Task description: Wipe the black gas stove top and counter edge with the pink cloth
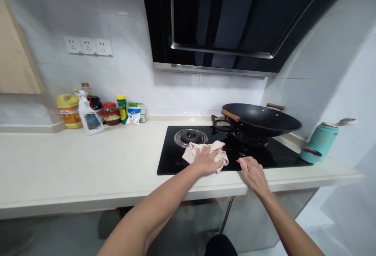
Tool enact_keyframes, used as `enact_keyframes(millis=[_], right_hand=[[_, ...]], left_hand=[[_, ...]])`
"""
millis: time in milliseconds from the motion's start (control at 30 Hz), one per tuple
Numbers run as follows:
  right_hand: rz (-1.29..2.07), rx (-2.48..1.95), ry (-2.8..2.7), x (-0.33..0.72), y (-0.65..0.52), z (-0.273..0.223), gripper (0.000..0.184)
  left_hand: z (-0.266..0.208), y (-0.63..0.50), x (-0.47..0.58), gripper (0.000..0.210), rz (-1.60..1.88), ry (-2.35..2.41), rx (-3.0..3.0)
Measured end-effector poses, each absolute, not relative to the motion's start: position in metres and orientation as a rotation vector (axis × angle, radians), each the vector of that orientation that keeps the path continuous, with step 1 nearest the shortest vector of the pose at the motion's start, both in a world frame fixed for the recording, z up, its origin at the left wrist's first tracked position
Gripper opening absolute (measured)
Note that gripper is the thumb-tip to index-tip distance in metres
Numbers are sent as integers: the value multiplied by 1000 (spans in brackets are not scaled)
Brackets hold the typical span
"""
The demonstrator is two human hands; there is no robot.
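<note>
My left hand [207,160] presses flat on a crumpled pink cloth [196,150] that lies on the black glass hob [173,158], just in front of the left burner [190,137]. My right hand [252,170] rests palm down with fingers together at the hob's front edge, holding nothing, a little right of the cloth. A black wok [261,120] with wooden handles sits on the right burner, behind my right hand.
A teal flask [320,142] lies on its side at the counter's right end. Bottles, a spray bottle [89,115], a red-lidded jar [111,113] and packets stand at the back left against the tiled wall. A dark extractor hood [229,20] hangs overhead.
</note>
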State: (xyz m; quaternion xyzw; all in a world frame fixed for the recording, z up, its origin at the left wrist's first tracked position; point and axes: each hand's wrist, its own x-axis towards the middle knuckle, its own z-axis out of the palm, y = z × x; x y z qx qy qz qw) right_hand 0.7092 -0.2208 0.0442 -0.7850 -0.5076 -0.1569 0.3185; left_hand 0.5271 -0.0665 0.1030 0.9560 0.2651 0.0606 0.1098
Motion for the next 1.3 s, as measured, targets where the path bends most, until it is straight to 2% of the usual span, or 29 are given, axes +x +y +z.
enact_keyframes(millis=[233, 500, 667, 867, 1067, 1300], right_hand=[[-529, -2240, -1347, 707, -220, 43, 59], [-506, -2274, -1328, 703, -223, 48, 57], [-462, -2282, -1277, 702, -222, 49, 54], [-450, -2262, -1271, 701, -224, 51, 53], [-466, -2221, -1288, 699, -225, 52, 47], [-439, -2234, -1252, 692, -226, 61, 44]], left_hand=[[84, -108, 453, 71, 372, 511, 2878], [71, -87, 347, 58, 698, 638, 3026], [72, -65, 263, 51, 780, 918, 3094], [72, -52, 189, 64, 624, 1409, 3087], [64, -58, 174, 61, 701, 1754, 3024], [74, -77, 231, 62, 533, 1479, 3254]])
